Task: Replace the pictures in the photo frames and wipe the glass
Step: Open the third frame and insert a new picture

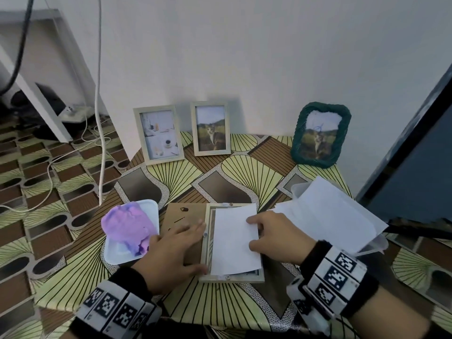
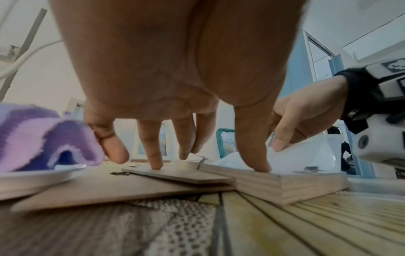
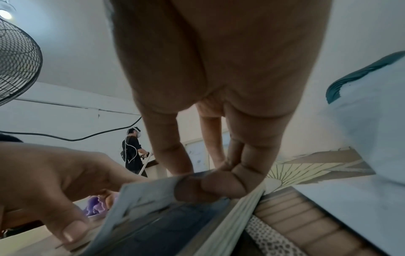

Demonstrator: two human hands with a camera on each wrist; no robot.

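Photo frame, pale wood, lay face-down near the table's front edge, back opened. Its brown backing board sat just to the left, partly under the left hand. Left hand spread flat, fingers straight: thumb tip pressed on the frame's left rail, other fingers on the backing board. Judged purpose: to pin the frame so it would not slide while the picture was worked.

Right hand pinched the right edge of a white-backed picture between thumb and fingers. Picture lay within the frame opening, slightly skewed, right edge lifted; the right-wrist view showed a printed face turned down. Whether it was going in or coming out, I could not tell.

Loose white sheets rested over a clear plastic tray to the right, within easy reach. Purple cloth sat on a white dish to the left, likely staged for the glass.

Three frames stood against the wall behind: two pale ones and a green woven one.
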